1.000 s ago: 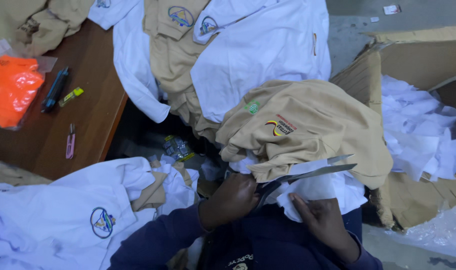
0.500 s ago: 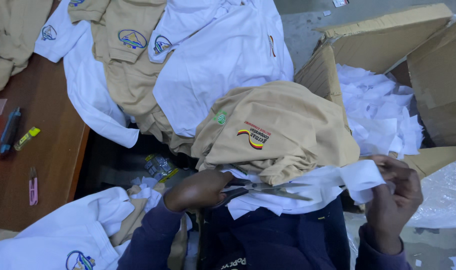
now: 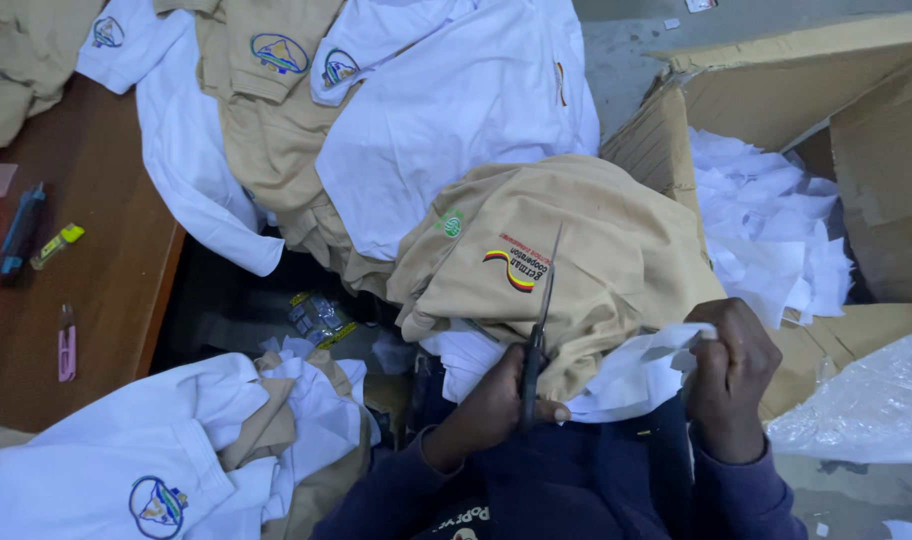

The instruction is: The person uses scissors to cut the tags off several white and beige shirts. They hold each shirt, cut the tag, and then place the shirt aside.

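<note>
Two hands busy: left hand [image 3: 496,405] closed around scissors [image 3: 538,330], right hand [image 3: 731,375] pinching limp white backing [image 3: 636,375] off soft, light tan shirt [image 3: 596,260]; best gripped at edge.

Left hand [image 3: 491,410] holds scissors [image 3: 539,330] over a tan shirt [image 3: 596,250]; right hand [image 3: 731,375] pinches white backing [image 3: 631,375]

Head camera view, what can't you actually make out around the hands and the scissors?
- Left hand: its fingers curl under the scissors handles, so the grip is hidden.
- Scissors blades: seen edge-on, open or shut unclear.
- Right hand: the white fabric strip it pinches runs under the tan shirt; its far end is hidden.
- Cardboard box: cut off by the right edge.
- Small items on the wooden table: too small to identify.
</note>
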